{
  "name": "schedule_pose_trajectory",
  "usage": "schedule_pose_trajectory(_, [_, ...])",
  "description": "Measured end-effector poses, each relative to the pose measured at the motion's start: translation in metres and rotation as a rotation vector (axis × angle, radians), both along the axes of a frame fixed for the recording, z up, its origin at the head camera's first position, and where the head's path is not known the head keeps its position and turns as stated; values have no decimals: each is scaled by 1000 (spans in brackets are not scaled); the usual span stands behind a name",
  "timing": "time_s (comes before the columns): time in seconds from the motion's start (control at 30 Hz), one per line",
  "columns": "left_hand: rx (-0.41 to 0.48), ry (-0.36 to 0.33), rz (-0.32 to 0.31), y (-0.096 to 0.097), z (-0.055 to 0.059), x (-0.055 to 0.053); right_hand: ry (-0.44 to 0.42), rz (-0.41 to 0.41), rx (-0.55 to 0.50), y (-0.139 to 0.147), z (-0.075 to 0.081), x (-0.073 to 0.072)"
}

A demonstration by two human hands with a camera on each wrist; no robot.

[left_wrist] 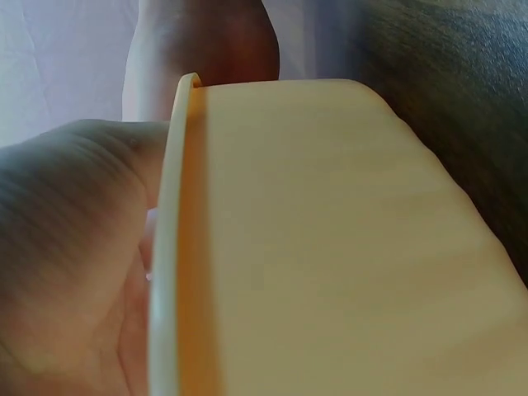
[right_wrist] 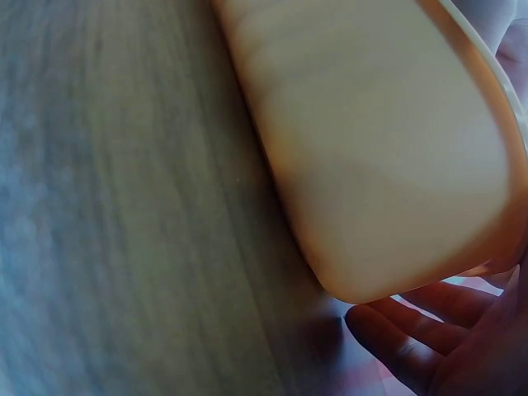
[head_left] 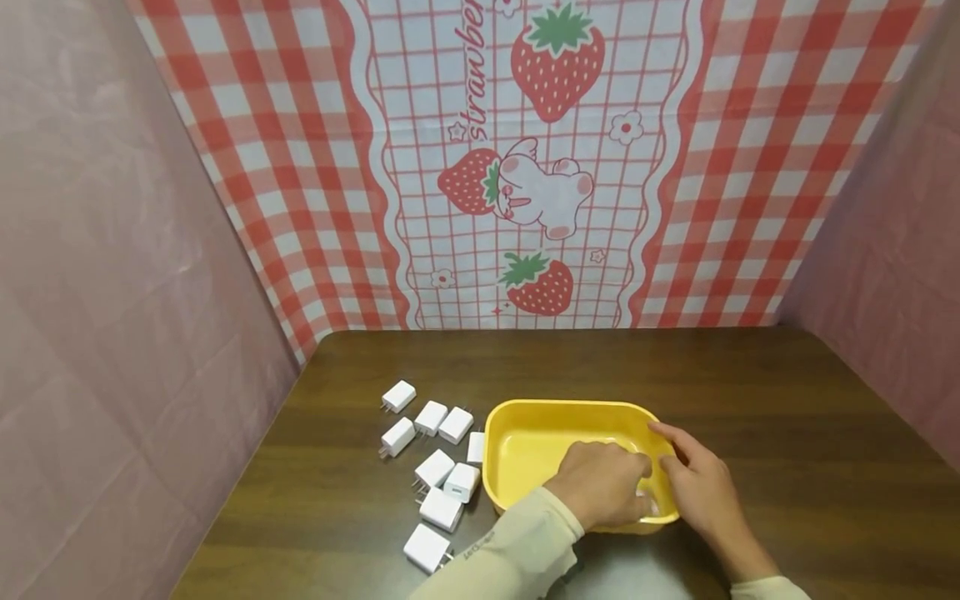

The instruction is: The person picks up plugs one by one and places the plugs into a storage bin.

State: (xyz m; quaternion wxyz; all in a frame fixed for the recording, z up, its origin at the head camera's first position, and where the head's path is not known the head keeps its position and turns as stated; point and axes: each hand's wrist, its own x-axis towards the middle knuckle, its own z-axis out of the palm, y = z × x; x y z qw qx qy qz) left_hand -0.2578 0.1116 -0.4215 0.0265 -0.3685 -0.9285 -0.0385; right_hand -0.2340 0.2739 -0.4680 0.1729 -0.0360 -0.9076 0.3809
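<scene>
A yellow plastic tub [head_left: 525, 408] with rounded corners stands on the dark wooden table. My left hand [head_left: 603, 483] reaches over its near rim into the right end, fingers curled and pointing right. Between its thumb and fingers a bit of a white charger [head_left: 651, 503] shows; the hand hides most of it. My right hand [head_left: 705, 487] grips the tub's right end, thumb side over the rim. From the right wrist view, its fingers [right_wrist: 404, 346] lie along the outside of that end. The tub's outer wall [left_wrist: 330, 231] fills much of the left wrist view.
Several white plug chargers [head_left: 427, 548] lie loosely grouped left of the tub, one [head_left: 476, 447] right against its left wall. The wooden table [head_left: 825, 450] extends to the right. A checked strawberry-print cloth [head_left: 540, 200] hangs behind, with pink cloth on both sides.
</scene>
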Motion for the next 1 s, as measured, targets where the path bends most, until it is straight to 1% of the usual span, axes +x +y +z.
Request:
schedule_pose_trajectory(0.1, [5, 7, -11, 0, 1, 0, 5, 0, -6, 0, 1, -1])
schedule_pose_trajectory(0.2, [6, -1, -13, 0, 1, 0, 4, 2, -13, -1, 1, 0])
schedule_pose_trajectory(0.4, [13, -18, 21, -3, -1, 3, -30, 6, -11, -1, -1, 2])
schedule_pose_trajectory(0.5, [16, 9, 26, -3, -1, 3, -17, 7, -15, -1, -1, 1])
schedule_pose_trajectory(0.63, [10, 77, 9, 0, 1, 3, -9, 8, -26, 0, 1, 0])
schedule_pose_trajectory(0.7, [5, 99, -2, 1, 2, 2, -14, 7, -25, 1, 2, 0])
schedule_pose_trajectory(0.8, [-2, 119, -11, 0, 4, 1, -30, 10, -20, 2, 3, -1])
schedule_pose_trajectory(1.0, [-9, 128, -8, -8, 5, -2, -54, 19, -47, 2, 1, 0])
